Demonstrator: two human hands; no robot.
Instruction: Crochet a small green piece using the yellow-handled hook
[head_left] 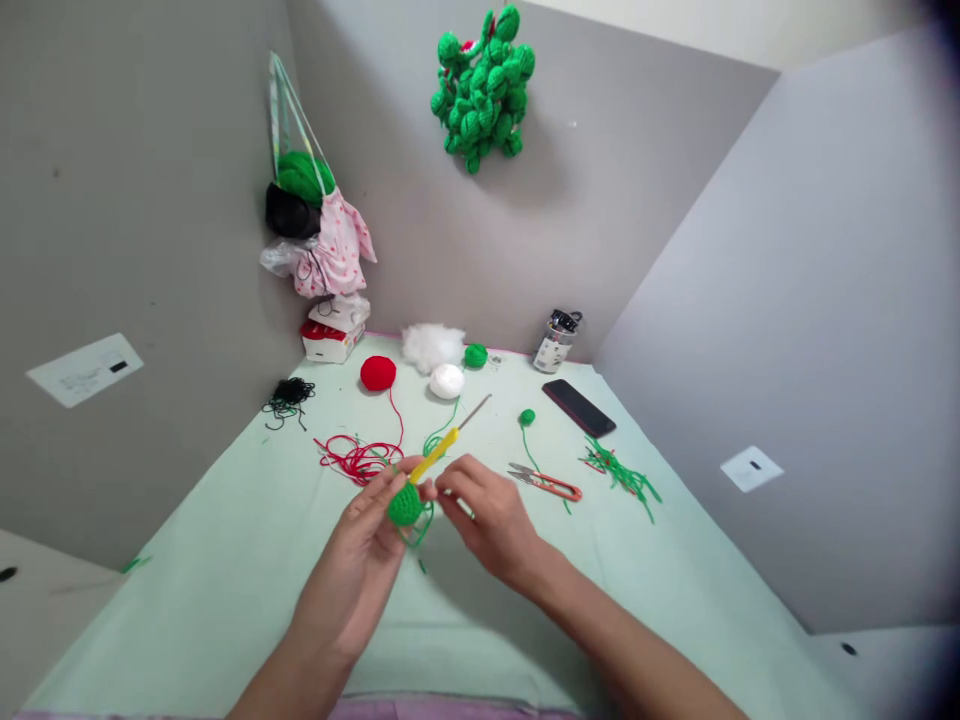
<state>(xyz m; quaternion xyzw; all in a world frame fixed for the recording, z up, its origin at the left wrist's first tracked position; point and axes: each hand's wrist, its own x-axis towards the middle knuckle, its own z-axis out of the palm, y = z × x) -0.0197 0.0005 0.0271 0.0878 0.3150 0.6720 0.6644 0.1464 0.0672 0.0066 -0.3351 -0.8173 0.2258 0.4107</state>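
My left hand [366,535] holds a small green crocheted ball [405,506] in its fingers. A crochet hook with a yellow handle [437,453] slants up and away from the same fingers, its metal tip pointing far right. My right hand [487,510] is beside the ball, thumb and fingers pinched together at a strand of green yarn [429,522]. That strand loops below the ball. The exact grip at the right fingertips is partly hidden.
Beyond the hands are a red yarn ball [378,373] with tangled red strands, white stuffing [433,347], and a white ball [448,381]. To the right lie orange-handled snips [553,486], green yarn scraps [622,474], and a phone [579,407]. Green crocheted pieces [487,95] hang on the wall.
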